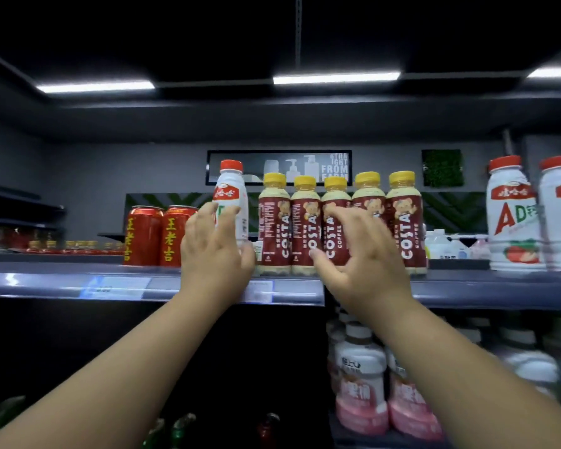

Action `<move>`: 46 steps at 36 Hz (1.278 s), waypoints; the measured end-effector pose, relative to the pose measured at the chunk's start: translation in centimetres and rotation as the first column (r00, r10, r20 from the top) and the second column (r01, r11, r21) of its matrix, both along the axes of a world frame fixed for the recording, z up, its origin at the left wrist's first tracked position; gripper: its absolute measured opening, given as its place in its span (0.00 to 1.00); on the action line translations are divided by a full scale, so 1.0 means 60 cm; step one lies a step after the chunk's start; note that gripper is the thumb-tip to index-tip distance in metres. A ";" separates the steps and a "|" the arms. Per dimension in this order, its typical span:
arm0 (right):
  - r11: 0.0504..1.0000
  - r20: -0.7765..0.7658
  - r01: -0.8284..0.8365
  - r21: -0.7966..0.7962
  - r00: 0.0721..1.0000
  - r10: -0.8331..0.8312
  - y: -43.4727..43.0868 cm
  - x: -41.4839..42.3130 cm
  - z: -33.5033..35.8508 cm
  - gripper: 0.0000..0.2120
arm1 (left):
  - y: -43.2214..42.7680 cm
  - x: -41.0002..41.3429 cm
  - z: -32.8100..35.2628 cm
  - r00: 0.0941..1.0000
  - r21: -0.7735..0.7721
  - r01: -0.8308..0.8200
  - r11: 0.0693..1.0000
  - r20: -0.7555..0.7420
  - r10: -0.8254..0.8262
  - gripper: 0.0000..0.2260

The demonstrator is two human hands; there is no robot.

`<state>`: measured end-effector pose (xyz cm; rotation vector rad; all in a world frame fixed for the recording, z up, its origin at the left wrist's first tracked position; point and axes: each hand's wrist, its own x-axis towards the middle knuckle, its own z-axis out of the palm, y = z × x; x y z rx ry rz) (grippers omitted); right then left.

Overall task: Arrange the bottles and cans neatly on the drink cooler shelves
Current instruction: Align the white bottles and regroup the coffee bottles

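Head view: my left grip (216, 251) is wrapped round the white red-capped bottle (230, 196), which stands on the top shelf (46, 280) at nine o'clock of the Costa bottles (274, 228). My right grip (360, 257) is spread apart over that row. I'd steady the row and keep the white bottle upright, sliding it without knocking the red cans (143, 234) at its nine o'clock.

On the grey cooler shelf (46, 278), the left grip (216, 251) curls round an upright white plastic bottle with a red cap (231, 192). It stands between two red metal cans (143, 236) and five yellow-capped, brown-labelled coffee bottles (274, 228). The right grip (360, 254) touches these with spread fingers.
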<state>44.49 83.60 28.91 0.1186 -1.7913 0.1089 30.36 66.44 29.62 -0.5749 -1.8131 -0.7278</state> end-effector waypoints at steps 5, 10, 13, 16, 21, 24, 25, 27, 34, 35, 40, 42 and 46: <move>0.977 0.203 -0.132 -0.167 0.965 0.165 -0.082 -0.041 0.019 0.24 | -0.025 -0.035 0.022 0.958 0.069 0.166 0.984 0.224 -0.178 0.39; 0.925 0.219 -0.181 -0.335 0.940 0.263 -0.113 -0.085 0.023 0.23 | -0.021 -0.058 0.025 0.907 0.064 0.304 0.951 0.286 -0.309 0.42; 0.893 0.191 -0.230 -0.388 0.927 0.322 -0.120 -0.095 0.023 0.21 | -0.019 -0.066 0.018 0.885 0.145 0.373 0.916 0.241 -0.399 0.41; 0.875 0.181 -0.258 -0.409 0.917 0.355 -0.119 -0.097 0.029 0.20 | -0.028 -0.060 0.011 0.860 0.213 0.473 0.855 0.096 -0.500 0.43; 0.828 0.124 -0.377 -0.416 0.878 0.462 -0.126 -0.085 0.045 0.19 | -0.043 -0.009 0.029 0.842 0.166 0.539 0.826 -0.140 -0.522 0.42; 0.749 0.048 -0.490 -0.446 0.823 0.567 -0.128 -0.069 0.049 0.17 | -0.034 0.028 0.052 0.816 0.096 0.569 0.816 -0.185 -0.547 0.43; 0.722 0.014 -0.521 -0.456 0.807 0.591 -0.125 -0.060 0.051 0.18 | -0.027 0.039 0.058 0.813 0.070 0.569 0.819 -0.194 -0.549 0.43; 0.681 -0.027 -0.565 -0.466 0.778 0.628 -0.114 -0.034 0.053 0.16 | -0.007 0.061 0.066 0.814 0.021 0.560 0.828 -0.200 -0.545 0.44; 0.699 -0.089 -0.481 -0.530 0.850 0.519 -0.018 0.048 0.041 0.14 | 0.099 0.126 0.049 0.756 -0.179 0.613 0.769 -0.149 -0.637 0.48; 0.696 -0.101 -0.463 -0.549 0.863 0.495 0.000 0.060 0.038 0.14 | 0.117 0.134 0.046 0.743 -0.221 0.617 0.755 -0.153 -0.651 0.49; 0.786 -0.098 -0.305 -0.537 0.949 0.301 0.086 0.127 0.025 0.16 | 0.189 0.190 0.038 0.652 -0.348 0.695 0.629 -0.063 -0.756 0.51; 0.816 -0.083 -0.240 -0.526 0.969 0.232 0.115 0.151 0.020 0.15 | 0.214 0.205 0.036 0.656 -0.357 0.683 0.637 -0.082 -0.750 0.49; 0.856 -0.055 -0.105 -0.506 0.994 0.090 0.177 0.177 0.005 0.17 | 0.254 0.216 0.030 0.733 -0.354 0.599 0.718 -0.118 -0.669 0.39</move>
